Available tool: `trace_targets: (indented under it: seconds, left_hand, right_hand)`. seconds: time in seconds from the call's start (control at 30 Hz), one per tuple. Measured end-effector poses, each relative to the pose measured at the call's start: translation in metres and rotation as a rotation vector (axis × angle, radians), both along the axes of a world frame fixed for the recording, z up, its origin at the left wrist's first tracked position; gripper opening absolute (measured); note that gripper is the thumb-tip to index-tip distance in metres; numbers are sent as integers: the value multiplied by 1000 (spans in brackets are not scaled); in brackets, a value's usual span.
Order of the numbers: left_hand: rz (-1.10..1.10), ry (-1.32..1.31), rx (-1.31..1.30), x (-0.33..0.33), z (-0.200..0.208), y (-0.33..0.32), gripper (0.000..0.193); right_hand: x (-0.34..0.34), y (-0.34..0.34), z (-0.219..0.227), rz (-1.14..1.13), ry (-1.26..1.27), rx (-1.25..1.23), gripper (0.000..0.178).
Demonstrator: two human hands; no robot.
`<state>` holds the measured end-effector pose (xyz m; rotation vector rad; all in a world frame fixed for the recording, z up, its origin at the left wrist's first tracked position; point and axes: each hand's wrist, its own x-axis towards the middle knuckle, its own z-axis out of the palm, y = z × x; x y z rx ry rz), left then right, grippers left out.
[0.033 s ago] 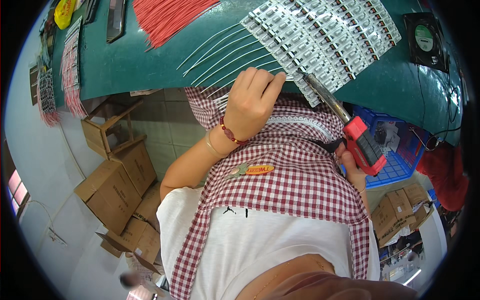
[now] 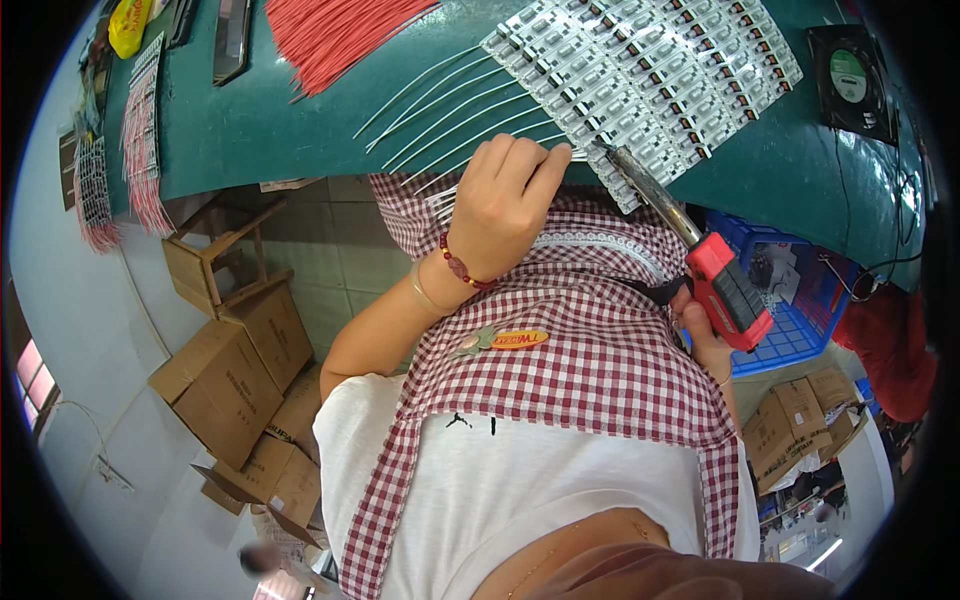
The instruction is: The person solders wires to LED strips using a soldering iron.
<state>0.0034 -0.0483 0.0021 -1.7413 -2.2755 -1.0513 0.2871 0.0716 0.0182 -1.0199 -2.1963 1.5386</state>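
A panel of small white circuit boards point(image 2: 650, 90) lies on the green table. White wires point(image 2: 440, 122) run from its left edge. My left hand point(image 2: 505, 205) is closed at the panel's lower left corner, pinching white wires; a bunch of wire ends shows below its wrist side. My right hand point(image 2: 700, 325) grips the red and black handle of a soldering iron point(image 2: 728, 285). The iron's metal tip reaches the panel's edge close to my left fingertips; whether it touches a joint is too small to tell.
Red wires point(image 2: 340, 40) lie in a heap at the back left. A black fan-like unit point(image 2: 850, 80) stands at the right. Finished-looking strips with red wires point(image 2: 147, 140) hang over the left edge. A blue basket point(image 2: 785, 345) and cardboard boxes point(image 2: 220, 385) stand below.
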Motion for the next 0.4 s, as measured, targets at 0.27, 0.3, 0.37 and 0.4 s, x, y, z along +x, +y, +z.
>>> trace_targets:
  seconds: [0.27, 0.3, 0.37, 0.4]
  left_hand:
    - [11, 24, -11, -1, -1, -2, 29]
    - [10, 24, -11, -1, 1, -3, 29]
    - [-36, 71, 40, 1, 7, -7, 31]
    - [-51, 64, 32, 3, 5, -8, 33]
  right_hand:
    - [9, -4, -4, -35, -48, 46, 23]
    - [9, -4, -3, -37, -49, 46, 23]
    - [7, -5, -1, -62, 7, -36, 26]
    - [8, -5, -1, -63, 7, -37, 26]
